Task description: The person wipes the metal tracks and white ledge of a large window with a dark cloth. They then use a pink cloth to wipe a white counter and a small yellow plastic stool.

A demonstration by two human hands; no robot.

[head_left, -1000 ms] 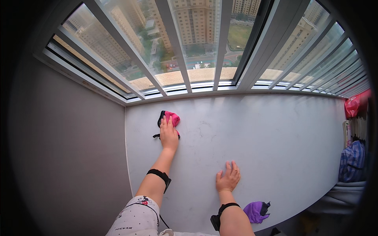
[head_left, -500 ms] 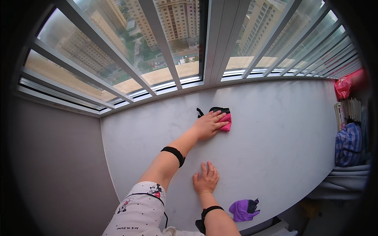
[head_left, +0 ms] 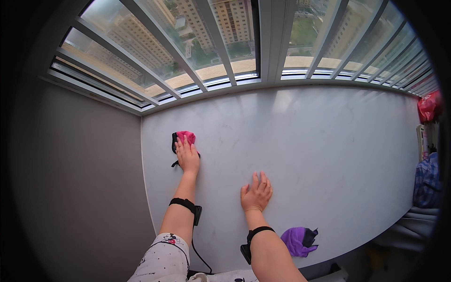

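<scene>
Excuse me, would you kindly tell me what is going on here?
A person's left hand lies flat on a pink and black cloth near the left side of a pale surface. The right hand, holding nothing, appears to rest on the surface. A purple and black cloth lies farther right, under neither hand.

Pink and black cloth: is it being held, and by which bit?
No closed hold shows: the left grip lies flat over the pink and black cloth, fingers mostly on its pink part. The right grip shows nothing held.
</scene>
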